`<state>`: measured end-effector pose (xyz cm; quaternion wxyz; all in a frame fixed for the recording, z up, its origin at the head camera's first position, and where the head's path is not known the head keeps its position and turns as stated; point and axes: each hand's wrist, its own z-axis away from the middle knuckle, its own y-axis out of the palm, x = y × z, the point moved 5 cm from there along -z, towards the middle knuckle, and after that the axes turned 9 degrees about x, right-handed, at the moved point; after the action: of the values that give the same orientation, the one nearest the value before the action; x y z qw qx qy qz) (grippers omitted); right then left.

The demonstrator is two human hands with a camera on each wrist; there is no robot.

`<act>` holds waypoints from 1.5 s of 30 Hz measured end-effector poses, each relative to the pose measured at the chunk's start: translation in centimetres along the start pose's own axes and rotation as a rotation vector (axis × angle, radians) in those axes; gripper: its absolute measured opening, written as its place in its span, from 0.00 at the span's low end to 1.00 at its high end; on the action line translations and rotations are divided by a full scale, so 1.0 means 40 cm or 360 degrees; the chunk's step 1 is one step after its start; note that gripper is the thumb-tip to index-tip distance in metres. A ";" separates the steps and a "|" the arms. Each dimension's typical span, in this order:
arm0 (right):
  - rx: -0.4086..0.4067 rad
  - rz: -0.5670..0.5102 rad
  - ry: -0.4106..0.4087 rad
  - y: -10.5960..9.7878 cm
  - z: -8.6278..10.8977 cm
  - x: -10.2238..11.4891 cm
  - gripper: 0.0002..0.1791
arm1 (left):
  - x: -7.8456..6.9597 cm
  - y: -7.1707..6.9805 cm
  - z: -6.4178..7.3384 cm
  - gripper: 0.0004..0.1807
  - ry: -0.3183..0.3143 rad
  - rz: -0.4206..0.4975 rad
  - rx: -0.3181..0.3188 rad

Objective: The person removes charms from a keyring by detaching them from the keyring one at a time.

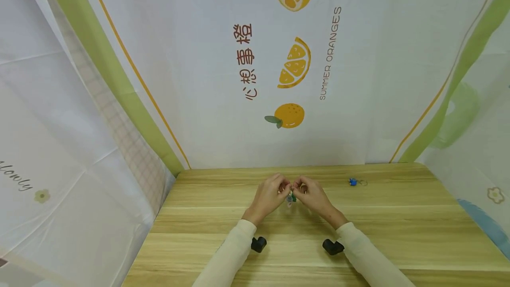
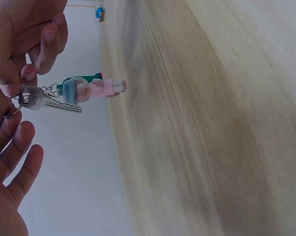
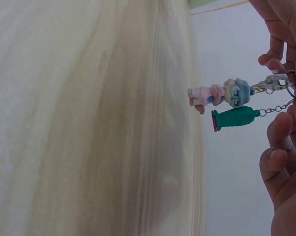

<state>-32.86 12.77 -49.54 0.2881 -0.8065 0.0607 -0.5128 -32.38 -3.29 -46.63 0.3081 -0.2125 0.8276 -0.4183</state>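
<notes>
Near the back middle of the table, my left hand [image 1: 270, 195] and right hand [image 1: 314, 196] meet fingertip to fingertip. Between them they pinch a thin metal key ring [image 2: 13, 114]. From it hangs a silver key [image 2: 35, 98], its toothed blade pointing down. A small doll charm [image 3: 211, 94] with a light blue hat and pink clothes dangles from the same ring. Beside the doll, a green charm [image 3: 233, 118] with a red base hangs on a short chain. Part of the ring is hidden behind the fingertips.
A blue keychain charm [image 1: 353, 182] with its own metal ring [image 1: 363, 183] lies on the wooden table [image 1: 223, 251] at the back right. Behind the table hangs a white curtain [image 1: 207, 79] printed with oranges. Black mounts [image 1: 333, 246] sit at both wrists.
</notes>
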 end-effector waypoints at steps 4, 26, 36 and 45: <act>0.0015 -0.0006 0.0009 0.000 0.000 -0.003 0.06 | 0.000 0.002 -0.001 0.02 0.0003 -0.0013 -0.0012; 0.0014 0.0057 -0.0146 -0.004 0.000 0.008 0.03 | 0.024 -0.021 0.004 0.04 -0.0093 0.0000 -0.0007; -0.0033 0.0110 -0.0129 -0.031 -0.003 0.001 0.02 | 0.027 -0.025 0.012 0.02 -0.0090 0.0047 -0.0044; -0.0089 0.0125 -0.0084 -0.059 0.003 -0.008 0.03 | 0.027 -0.027 0.018 0.02 -0.0074 0.0029 -0.0072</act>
<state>-33.37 14.89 -48.61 0.2869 -0.8245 0.0992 -0.4776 -32.55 -4.95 -46.45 0.3262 -0.2216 0.8313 -0.3916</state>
